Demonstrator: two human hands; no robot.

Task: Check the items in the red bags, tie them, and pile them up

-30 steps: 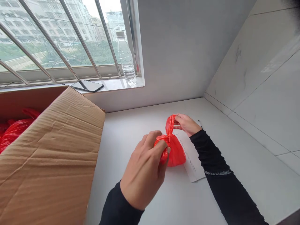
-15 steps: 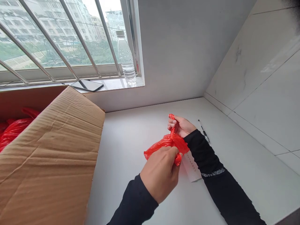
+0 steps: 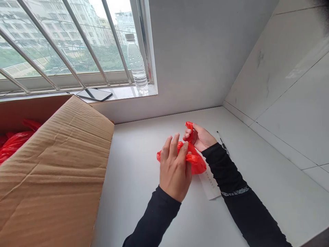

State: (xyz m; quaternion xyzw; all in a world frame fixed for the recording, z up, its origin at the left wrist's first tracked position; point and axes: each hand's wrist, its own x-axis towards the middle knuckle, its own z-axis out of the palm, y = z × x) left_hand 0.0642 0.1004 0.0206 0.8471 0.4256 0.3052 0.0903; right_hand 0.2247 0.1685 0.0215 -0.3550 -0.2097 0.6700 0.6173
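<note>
**Our left hand unfurls at the red bag**

Half a second ago we have the left hand fisted on the plastic; now its fingers are raised and spread against the near side of the bag. We cannot tell whether the thumb pinches any of it. Our right hand keeps its fingers curled tightly around the bag's twisted upper end.

The bag is to the right of the cardboard box, over the white table; its contents are hidden from us. Inside the box we see crumpled red plastic, much of it screened by the box's near cardboard side.

Well to the right of the box lie a printed sheet, partly under the bag, and a pen; our right sleeve covers part of both. Just behind the box, a phone lies on the windowsill. Behind and right of the box, a clear bottle stands upright there.
</note>
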